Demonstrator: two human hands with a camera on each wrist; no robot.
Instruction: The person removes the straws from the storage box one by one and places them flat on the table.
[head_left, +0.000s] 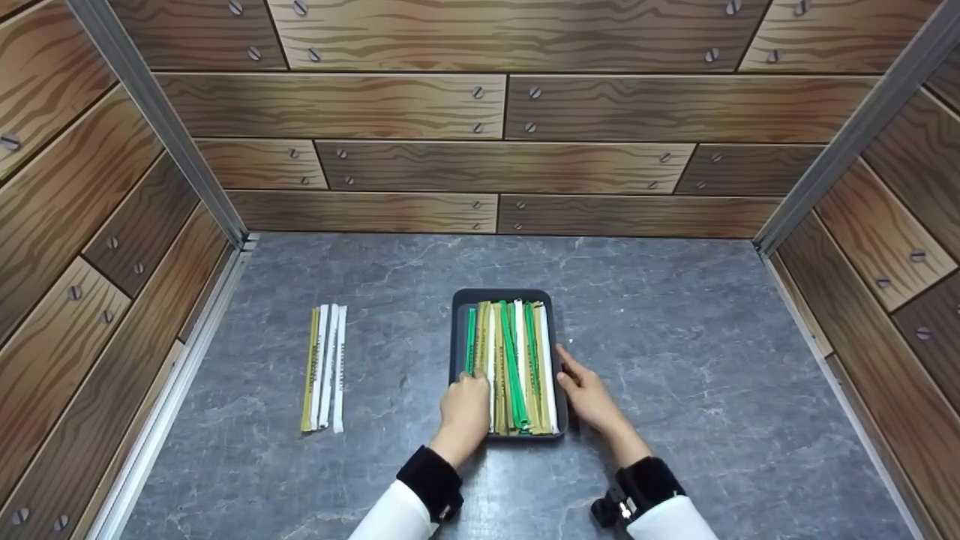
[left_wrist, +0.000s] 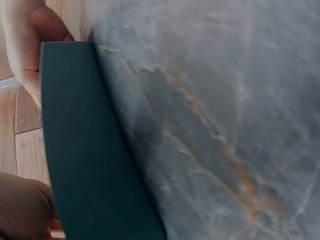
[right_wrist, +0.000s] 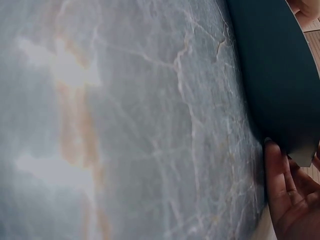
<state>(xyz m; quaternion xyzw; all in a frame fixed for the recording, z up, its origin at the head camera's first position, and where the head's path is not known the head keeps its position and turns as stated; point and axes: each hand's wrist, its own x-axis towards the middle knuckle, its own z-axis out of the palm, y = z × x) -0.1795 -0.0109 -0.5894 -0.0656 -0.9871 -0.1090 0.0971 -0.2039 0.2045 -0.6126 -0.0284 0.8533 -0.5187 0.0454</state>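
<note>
A dark tray (head_left: 461, 300) holds many thin paper-wrapped straws (head_left: 501, 360) in green, gold and white, lying lengthwise. My left hand (head_left: 465, 409) reaches over the tray's left wall, its fingers curled at the lower part of a green wrapped straw (head_left: 470, 337); the fingertips are hidden. My right hand (head_left: 592, 397) lies along the tray's right side, index finger extended against the wall. In the right wrist view, fingers (right_wrist: 275, 170) rest by a corner of the tray (right_wrist: 275, 75), with a pale end sticking out. The left wrist view shows the tray's outer wall (left_wrist: 90, 140) between both hands.
Left of the tray, one gold and several white wrapped straws (head_left: 324, 367) lie side by side on the grey marbled tabletop (head_left: 397, 337). Wood-patterned panels (head_left: 495, 165) stand at the back and on both sides, with metal rails (head_left: 176, 142) at the corners.
</note>
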